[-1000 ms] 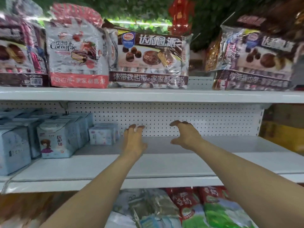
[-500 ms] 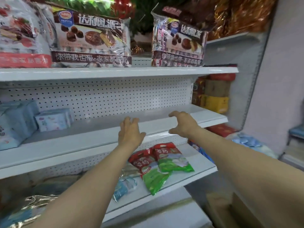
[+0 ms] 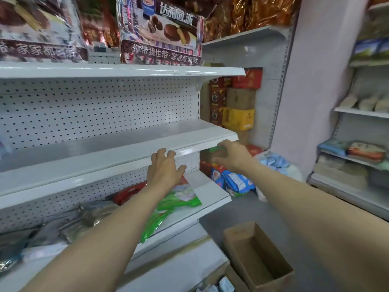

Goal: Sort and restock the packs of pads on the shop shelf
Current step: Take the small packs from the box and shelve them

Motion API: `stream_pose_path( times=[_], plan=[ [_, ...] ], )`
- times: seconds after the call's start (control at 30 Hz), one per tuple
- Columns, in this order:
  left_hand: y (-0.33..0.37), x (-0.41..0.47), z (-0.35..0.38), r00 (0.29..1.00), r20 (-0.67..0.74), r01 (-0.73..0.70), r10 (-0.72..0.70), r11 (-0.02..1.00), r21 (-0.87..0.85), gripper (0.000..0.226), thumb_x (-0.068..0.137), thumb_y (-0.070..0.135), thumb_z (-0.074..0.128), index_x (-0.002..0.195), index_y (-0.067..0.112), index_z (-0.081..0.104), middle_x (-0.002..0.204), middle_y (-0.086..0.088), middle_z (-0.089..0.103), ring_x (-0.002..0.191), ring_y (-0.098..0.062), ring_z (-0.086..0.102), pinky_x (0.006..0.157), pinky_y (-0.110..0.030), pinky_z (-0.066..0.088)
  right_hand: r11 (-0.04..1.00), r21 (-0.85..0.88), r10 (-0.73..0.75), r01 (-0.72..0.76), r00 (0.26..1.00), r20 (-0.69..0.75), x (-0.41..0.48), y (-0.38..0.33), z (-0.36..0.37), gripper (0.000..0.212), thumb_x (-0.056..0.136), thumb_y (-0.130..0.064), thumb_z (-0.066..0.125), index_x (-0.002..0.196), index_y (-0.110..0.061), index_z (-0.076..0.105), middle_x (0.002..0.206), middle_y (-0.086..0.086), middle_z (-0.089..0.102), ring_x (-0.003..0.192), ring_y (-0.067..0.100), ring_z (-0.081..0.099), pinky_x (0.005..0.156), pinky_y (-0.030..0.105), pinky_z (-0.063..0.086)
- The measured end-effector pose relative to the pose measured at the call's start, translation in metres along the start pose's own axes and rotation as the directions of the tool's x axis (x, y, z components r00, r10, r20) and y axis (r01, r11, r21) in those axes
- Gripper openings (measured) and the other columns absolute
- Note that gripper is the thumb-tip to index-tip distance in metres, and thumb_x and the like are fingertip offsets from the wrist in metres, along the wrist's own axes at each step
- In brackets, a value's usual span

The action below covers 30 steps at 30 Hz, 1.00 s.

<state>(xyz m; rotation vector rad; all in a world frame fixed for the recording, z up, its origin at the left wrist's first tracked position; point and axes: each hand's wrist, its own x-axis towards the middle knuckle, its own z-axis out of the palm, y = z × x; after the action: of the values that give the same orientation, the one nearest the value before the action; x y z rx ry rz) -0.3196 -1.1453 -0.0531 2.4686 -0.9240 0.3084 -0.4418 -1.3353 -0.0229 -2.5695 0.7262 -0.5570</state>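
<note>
The white middle shelf (image 3: 117, 152) runs bare from the left edge to its right end. My left hand (image 3: 163, 168) hovers just below its front lip, fingers loosely spread and holding nothing. My right hand (image 3: 232, 155) is past the shelf's right end, fingers relaxed, also holding nothing. A heap of pale blue packs (image 3: 275, 162) lies on the floor beyond the right hand. More small packs (image 3: 219, 286) show at the bottom edge.
Large cake bags (image 3: 162, 32) fill the top shelf. Green and red snack bags (image 3: 174, 202) lie on the lower shelf. An open cardboard box (image 3: 257, 256) stands on the floor. Stacked cartons (image 3: 237, 102) and another shelf unit (image 3: 355, 161) are to the right.
The view has swung right and down; the blue packs at the shelf's left have left the frame. Both hands have drawn back from the middle shelf towards its right end.
</note>
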Motion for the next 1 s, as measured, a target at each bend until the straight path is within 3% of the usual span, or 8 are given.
stream_pose_path(
  times=[0.3, 0.43, 0.53, 0.67, 0.83, 1.0],
  plan=[
    [0.092, 0.047, 0.133, 0.988, 0.034, 0.148, -0.148, 0.989, 0.003, 0.057, 0.094, 0.047, 0.058, 0.139, 0.014, 0.051, 0.148, -0.011, 0.038, 0.135, -0.032, 0.032, 0.110, -0.045, 0.035, 0.999, -0.035, -0.032, 0.038, 0.987, 0.159, 0.079, 0.165, 0.007, 0.059, 0.086, -0.036, 0.076, 0.137, -0.014, 0.055, 0.131, 0.017, 0.060, 0.123, 0.033, 0.054, 0.096, 0.032, 0.041],
    [0.102, 0.044, 0.199, 0.973, 0.063, 0.219, -0.221, 0.975, 0.038, 0.054, 0.092, 0.045, 0.062, 0.134, 0.011, 0.055, 0.138, -0.015, 0.044, 0.127, -0.036, 0.039, 0.106, -0.045, 0.036, 0.999, -0.020, -0.023, 0.030, 0.954, 0.299, 0.101, 0.222, 0.040, 0.061, 0.088, -0.034, 0.075, 0.140, -0.011, 0.053, 0.138, 0.017, 0.057, 0.127, 0.032, 0.052, 0.099, 0.033, 0.039],
    [0.092, 0.028, 0.249, 0.941, 0.143, 0.306, -0.307, 0.952, 0.029, 0.055, 0.094, 0.042, 0.063, 0.136, 0.008, 0.054, 0.143, -0.016, 0.042, 0.131, -0.037, 0.036, 0.106, -0.048, 0.038, 1.000, 0.001, 0.007, -0.008, 0.906, 0.424, 0.108, 0.256, 0.080, 0.061, 0.090, -0.036, 0.072, 0.142, -0.012, 0.051, 0.145, 0.013, 0.053, 0.133, 0.030, 0.049, 0.103, 0.034, 0.040],
    [0.067, -0.001, 0.316, 0.861, 0.262, 0.434, -0.435, 0.898, 0.066, 0.055, 0.096, 0.044, 0.059, 0.137, 0.008, 0.053, 0.146, -0.015, 0.040, 0.134, -0.037, 0.034, 0.107, -0.049, 0.039, 0.997, 0.027, 0.043, -0.070, 0.835, 0.549, 0.099, 0.301, 0.152, 0.060, 0.090, -0.042, 0.072, 0.140, -0.015, 0.055, 0.144, 0.007, 0.056, 0.131, 0.024, 0.053, 0.104, 0.031, 0.040],
    [0.032, -0.057, 0.398, 0.717, 0.421, 0.575, -0.556, 0.813, 0.095, 0.056, 0.098, 0.046, 0.054, 0.141, 0.011, 0.048, 0.149, -0.012, 0.038, 0.139, -0.032, 0.031, 0.109, -0.046, 0.037, 0.987, 0.000, 0.110, -0.163, 0.664, 0.739, 0.062, 0.358, 0.247, 0.049, 0.094, -0.046, 0.065, 0.133, -0.017, 0.058, 0.137, 0.003, 0.059, 0.116, 0.019, 0.057, 0.093, 0.030, 0.043],
    [-0.016, -0.122, 0.490, 0.586, 0.531, 0.637, -0.612, 0.753, 0.164, 0.063, 0.094, 0.059, 0.046, 0.133, 0.010, 0.058, 0.141, -0.012, 0.049, 0.134, -0.036, 0.041, 0.109, -0.047, 0.036, 0.955, -0.043, 0.200, -0.292, 0.533, 0.822, 0.032, 0.408, 0.344, 0.055, 0.095, -0.045, 0.065, 0.138, -0.013, 0.055, 0.139, 0.006, 0.058, 0.123, 0.022, 0.056, 0.093, 0.027, 0.043]
  ],
)
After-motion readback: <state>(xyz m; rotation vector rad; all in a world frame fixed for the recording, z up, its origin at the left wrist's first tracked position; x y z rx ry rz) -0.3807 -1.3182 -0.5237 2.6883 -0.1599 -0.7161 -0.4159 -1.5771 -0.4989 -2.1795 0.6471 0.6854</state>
